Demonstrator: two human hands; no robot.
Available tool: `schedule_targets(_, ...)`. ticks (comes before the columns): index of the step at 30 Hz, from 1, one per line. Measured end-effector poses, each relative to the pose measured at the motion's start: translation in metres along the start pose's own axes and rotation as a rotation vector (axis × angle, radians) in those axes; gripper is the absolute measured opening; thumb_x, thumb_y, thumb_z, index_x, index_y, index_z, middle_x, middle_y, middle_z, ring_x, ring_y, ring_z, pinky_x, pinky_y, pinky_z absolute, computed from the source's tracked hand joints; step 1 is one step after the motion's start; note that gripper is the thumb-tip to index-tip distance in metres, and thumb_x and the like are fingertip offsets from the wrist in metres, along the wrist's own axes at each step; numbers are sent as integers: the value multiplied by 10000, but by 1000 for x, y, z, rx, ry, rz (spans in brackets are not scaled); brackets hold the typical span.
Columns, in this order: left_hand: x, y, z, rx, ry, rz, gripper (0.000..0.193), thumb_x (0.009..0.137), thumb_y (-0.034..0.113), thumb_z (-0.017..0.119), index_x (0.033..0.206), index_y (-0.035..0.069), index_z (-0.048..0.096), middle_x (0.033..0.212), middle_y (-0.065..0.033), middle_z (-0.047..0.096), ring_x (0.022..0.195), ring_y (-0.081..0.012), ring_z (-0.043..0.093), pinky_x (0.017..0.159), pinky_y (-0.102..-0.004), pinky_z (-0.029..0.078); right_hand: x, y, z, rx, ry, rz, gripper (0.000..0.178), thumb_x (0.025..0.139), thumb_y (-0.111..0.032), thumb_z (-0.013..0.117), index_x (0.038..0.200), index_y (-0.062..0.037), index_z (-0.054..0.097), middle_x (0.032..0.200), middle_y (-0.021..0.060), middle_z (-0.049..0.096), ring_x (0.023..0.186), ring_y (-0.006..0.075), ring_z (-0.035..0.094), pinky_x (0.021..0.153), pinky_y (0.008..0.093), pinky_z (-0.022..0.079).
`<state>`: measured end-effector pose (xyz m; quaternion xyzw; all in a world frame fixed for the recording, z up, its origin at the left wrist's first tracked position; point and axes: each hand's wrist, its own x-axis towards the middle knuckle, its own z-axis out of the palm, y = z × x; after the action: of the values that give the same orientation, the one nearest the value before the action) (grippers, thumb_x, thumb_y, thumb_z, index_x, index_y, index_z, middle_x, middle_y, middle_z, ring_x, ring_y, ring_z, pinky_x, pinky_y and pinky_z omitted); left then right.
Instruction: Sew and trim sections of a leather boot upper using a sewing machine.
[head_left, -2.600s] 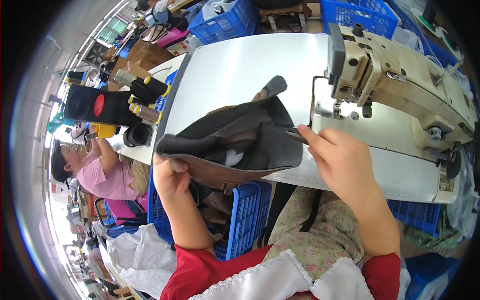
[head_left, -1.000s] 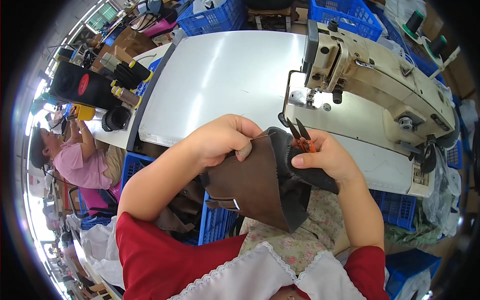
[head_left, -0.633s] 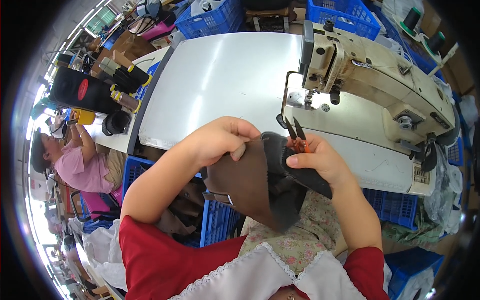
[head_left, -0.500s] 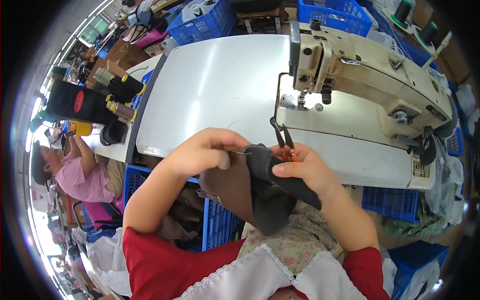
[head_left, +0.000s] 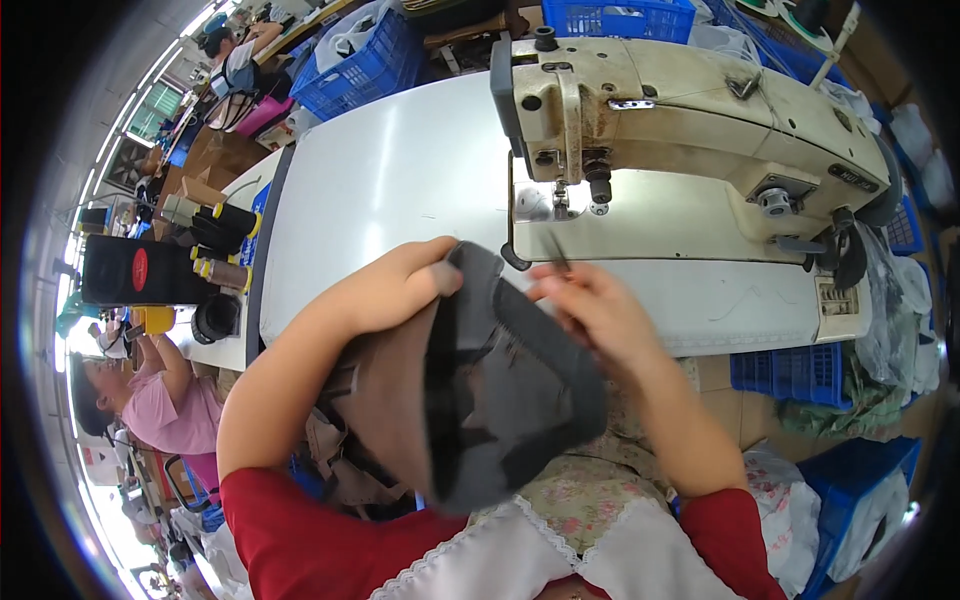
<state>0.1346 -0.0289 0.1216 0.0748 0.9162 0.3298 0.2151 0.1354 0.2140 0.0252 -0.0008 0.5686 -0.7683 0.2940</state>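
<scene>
A brown shoe upper [head_left: 515, 400] with a dark grey lining is held up in front of my chest, partly smeared by motion. My left hand [head_left: 400, 290] grips its top edge, fingers closed round the material. Stitching runs along the dark edge facing my right hand. My right hand [head_left: 600, 315] is closed on thread snips [head_left: 556, 250], whose blurred blades point away from me toward the sewing machine. The snips' handles are mostly covered by the fingers. Whether my right fingers also touch the upper's edge is hard to tell.
A sewing machine [head_left: 690, 120] stands on the white table [head_left: 380, 180] ahead, with loose threads lying on the tabletop. Thread cones [head_left: 225, 225] stand at the left. Blue crates [head_left: 365, 65] are beyond the table. Other brown pieces [head_left: 350, 465] lie below my left arm. A person in pink [head_left: 175, 410] sits at far left.
The upper has been turned and opened out, so more dark lining shows. My right hand has drawn away from my left, still holding the snips. The whole view has shifted.
</scene>
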Motion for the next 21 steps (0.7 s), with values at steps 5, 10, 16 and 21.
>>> schedule_targets(5, 74, -17, 6, 75, -146, -100, 509, 865, 378, 448, 1105, -40, 611, 1091, -263, 643, 1041, -362, 607, 944, -397, 444, -8, 11, -121, -1127, 822, -421, 314, 876, -176, 646, 1154, -31, 649, 1014, 146, 656, 839, 293, 654, 729, 370, 524)
schedule_targets(10, 108, -17, 16, 7, -113, -123, 516, 853, 354, 469, 1121, -61, 620, 1112, -249, 652, 1070, -319, 599, 973, -382, 428, -20, -4, -169, -1637, 1017, -614, 294, 839, -126, 650, 1121, -44, 667, 1095, 146, 661, 1033, 335, 628, 891, 430, 494)
schedule_targets(16, 138, -28, 34, 142, -80, -141, 575, 846, 404, 514, 1130, -83, 624, 1078, -298, 658, 1020, -394, 644, 936, -426, 472, -13, -15, -51, -1074, 225, -798, 316, 809, -98, 679, 1112, -10, 653, 1192, 134, 641, 1159, 313, 572, 1013, 451, 421)
schedule_targets(21, 150, -29, 46, 209, -25, -115, 585, 815, 425, 579, 1085, -92, 629, 1009, -292, 674, 961, -399, 664, 889, -432, 497, 20, 15, -40, -1323, 116, -766, 351, 820, -179, 701, 1132, -21, 661, 1239, 104, 634, 1219, 279, 542, 1061, 454, 389)
